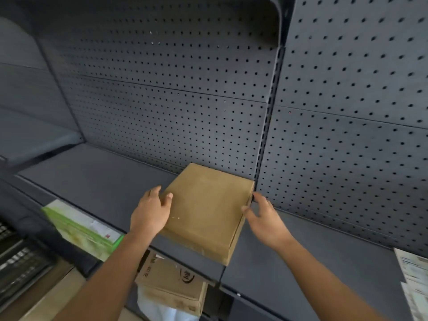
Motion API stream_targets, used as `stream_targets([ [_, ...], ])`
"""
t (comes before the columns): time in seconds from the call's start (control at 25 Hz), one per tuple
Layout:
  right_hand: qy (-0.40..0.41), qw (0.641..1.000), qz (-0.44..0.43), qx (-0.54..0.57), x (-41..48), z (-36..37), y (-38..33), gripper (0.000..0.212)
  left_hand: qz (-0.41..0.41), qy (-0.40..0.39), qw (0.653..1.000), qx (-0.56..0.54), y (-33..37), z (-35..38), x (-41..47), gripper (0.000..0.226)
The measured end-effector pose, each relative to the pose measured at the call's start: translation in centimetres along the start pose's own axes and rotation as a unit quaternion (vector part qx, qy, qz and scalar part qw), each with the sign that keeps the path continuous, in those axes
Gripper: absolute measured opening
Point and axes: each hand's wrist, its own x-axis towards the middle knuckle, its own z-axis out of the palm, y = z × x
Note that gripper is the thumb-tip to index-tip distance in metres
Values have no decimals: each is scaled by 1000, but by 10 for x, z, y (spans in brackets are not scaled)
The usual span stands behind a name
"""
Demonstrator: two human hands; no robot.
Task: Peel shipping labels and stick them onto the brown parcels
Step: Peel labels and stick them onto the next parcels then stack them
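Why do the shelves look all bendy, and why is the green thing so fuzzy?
Head view: the wide-angle lens bows the straight lines of the pegboard wall, most near the edges. Head view: the green box at lower left is smeared, probably by motion. Head view: the brown parcel in the middle is sharper, with both hands beside it; light is soft, no glare.

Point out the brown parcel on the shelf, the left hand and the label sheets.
brown parcel (206, 209), head view, top face
left hand (150, 214), head view, back of hand
label sheets (414, 272), head view, printed surface
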Motion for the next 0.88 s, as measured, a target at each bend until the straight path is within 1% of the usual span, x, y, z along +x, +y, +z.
stream_targets([
  [0.08, -24, 993, 64, 96, 0, 15, -3, 66, -28, -34, 997, -64, -9, 2, 7, 62],
  [0.2, -46, 969, 147, 196, 0, 35, -2, 67, -43, -50, 989, -130, -14, -3, 14, 59],
  [0.32, -45, 955, 169, 238, 0, 48, 3, 56, -56, -62, 985, -153, -15, -4, 9, 58],
  [0.4, -37, 948, 176, 261, -3, 44, 6, 48, -59, -83, 980, -172, -14, 0, 2, 50],
  [0.44, -34, 946, 179, 269, -6, 40, 8, 45, -64, -96, 974, -195, -12, 4, -3, 43],
  [0.48, -31, 944, 181, 274, -10, 34, 9, 45, -72, -104, 967, -221, -9, 7, -8, 41],
  [0.56, -20, 941, 184, 282, -19, 19, 19, 46, -75, -110, 958, -254, 4, 15, -19, 49],
  [0.64, -3, 941, 192, 279, -31, 1, 32, 50, -63, -111, 955, -268, 24, 21, -32, 52],
  [0.8, 57, 939, 208, 267, -62, -52, 64, 53, -12, -141, 946, -293, 79, 40, -69, 36],
  [0.88, 92, 939, 214, 254, -80, -81, 83, 55, 11, -157, 940, -303, 107, 54, -88, 31],
])
